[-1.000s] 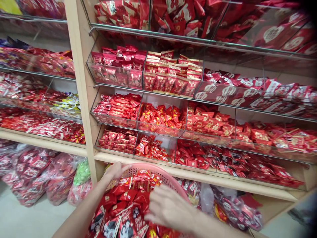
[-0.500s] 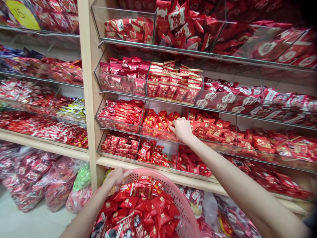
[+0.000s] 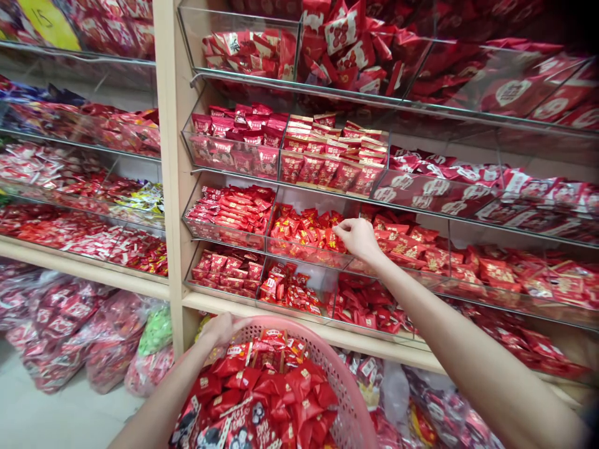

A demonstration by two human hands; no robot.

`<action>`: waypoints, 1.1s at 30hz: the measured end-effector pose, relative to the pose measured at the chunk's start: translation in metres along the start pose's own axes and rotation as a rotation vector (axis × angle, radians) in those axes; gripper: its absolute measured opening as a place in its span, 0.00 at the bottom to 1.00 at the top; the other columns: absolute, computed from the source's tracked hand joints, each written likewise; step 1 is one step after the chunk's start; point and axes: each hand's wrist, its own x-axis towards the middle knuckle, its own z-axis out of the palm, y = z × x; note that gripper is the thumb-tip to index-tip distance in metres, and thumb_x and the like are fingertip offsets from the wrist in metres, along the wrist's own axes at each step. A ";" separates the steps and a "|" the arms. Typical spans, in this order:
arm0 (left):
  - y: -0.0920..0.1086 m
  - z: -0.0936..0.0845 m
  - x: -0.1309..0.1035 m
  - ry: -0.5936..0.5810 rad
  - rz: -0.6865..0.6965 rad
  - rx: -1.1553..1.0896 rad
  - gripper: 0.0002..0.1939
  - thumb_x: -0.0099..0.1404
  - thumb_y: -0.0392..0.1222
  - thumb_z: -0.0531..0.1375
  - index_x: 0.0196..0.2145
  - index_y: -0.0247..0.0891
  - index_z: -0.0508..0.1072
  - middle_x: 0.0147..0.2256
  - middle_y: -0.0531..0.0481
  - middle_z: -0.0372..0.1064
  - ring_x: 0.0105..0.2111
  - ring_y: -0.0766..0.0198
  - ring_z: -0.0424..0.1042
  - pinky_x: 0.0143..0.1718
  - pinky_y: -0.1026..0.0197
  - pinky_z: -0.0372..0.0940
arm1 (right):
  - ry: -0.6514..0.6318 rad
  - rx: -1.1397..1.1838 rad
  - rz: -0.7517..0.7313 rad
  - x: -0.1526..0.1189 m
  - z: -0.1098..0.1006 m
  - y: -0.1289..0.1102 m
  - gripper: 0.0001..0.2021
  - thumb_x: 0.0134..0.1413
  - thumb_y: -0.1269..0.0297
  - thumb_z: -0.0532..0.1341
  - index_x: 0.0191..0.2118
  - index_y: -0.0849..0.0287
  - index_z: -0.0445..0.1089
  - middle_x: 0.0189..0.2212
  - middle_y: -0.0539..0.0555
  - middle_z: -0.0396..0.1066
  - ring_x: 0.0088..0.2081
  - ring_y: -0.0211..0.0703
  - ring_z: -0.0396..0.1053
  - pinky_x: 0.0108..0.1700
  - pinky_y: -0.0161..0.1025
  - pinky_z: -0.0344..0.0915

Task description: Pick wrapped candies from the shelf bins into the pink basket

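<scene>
Basket (image 3: 349, 380): pink, below the clear bin (image 3: 304, 249). Left hand (image 3: 219, 327) grips the basket's rim, as before. Right hand (image 3: 357, 239), over the basket one second earlier, is now at the bin's right end, fingers bent; cannot tell whether they grip anything. Red packets (image 3: 281, 390) lie heaped in the basket.

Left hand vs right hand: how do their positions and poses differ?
Position: the left hand is low, at the rim of the pink basket; the right hand is higher, at a clear bin of small red packets.
Pose: the left hand has a digit stretched along the rim; the right hand is curled, its grip unclear.
Shared: both are bare.
</scene>
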 end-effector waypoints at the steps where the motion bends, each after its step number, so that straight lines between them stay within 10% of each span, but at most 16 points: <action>1: 0.000 0.000 0.000 -0.002 -0.001 0.005 0.40 0.50 0.74 0.42 0.29 0.36 0.76 0.31 0.38 0.75 0.34 0.50 0.73 0.34 0.59 0.62 | 0.019 0.058 0.011 0.000 -0.002 0.000 0.11 0.49 0.64 0.57 0.25 0.63 0.73 0.23 0.54 0.72 0.29 0.41 0.67 0.33 0.34 0.57; 8: 0.005 -0.005 -0.003 -0.020 -0.009 -0.006 0.37 0.51 0.72 0.45 0.32 0.36 0.76 0.30 0.39 0.75 0.36 0.51 0.73 0.36 0.61 0.61 | 0.143 0.400 -0.046 -0.045 -0.020 -0.016 0.13 0.50 0.60 0.57 0.26 0.63 0.72 0.24 0.53 0.70 0.27 0.38 0.65 0.32 0.35 0.59; 14: 0.006 -0.003 -0.002 -0.026 -0.014 0.032 0.40 0.50 0.74 0.42 0.29 0.35 0.76 0.31 0.37 0.75 0.35 0.50 0.73 0.33 0.60 0.61 | -0.335 0.542 -0.082 -0.160 -0.011 -0.032 0.13 0.55 0.61 0.55 0.24 0.59 0.69 0.25 0.51 0.68 0.29 0.38 0.65 0.34 0.34 0.59; 20: 0.003 -0.001 0.001 -0.036 0.015 0.006 0.40 0.50 0.74 0.42 0.30 0.37 0.76 0.31 0.38 0.75 0.36 0.50 0.73 0.33 0.60 0.61 | -0.772 0.696 0.189 -0.254 0.018 -0.016 0.14 0.53 0.58 0.56 0.24 0.62 0.68 0.23 0.51 0.68 0.27 0.37 0.64 0.30 0.32 0.59; 25: 0.005 -0.002 0.000 -0.039 0.002 0.039 0.40 0.50 0.74 0.41 0.27 0.36 0.75 0.29 0.37 0.75 0.35 0.50 0.73 0.32 0.60 0.61 | -1.066 0.690 0.336 -0.287 0.028 -0.019 0.10 0.49 0.63 0.57 0.24 0.63 0.70 0.16 0.49 0.66 0.19 0.32 0.60 0.23 0.29 0.56; 33: 0.005 -0.001 0.000 -0.022 -0.027 0.057 0.40 0.49 0.75 0.41 0.26 0.36 0.75 0.29 0.38 0.75 0.34 0.51 0.73 0.33 0.60 0.62 | -1.233 0.553 0.092 -0.316 0.062 -0.015 0.07 0.38 0.76 0.59 0.20 0.60 0.73 0.16 0.45 0.64 0.20 0.29 0.60 0.24 0.25 0.54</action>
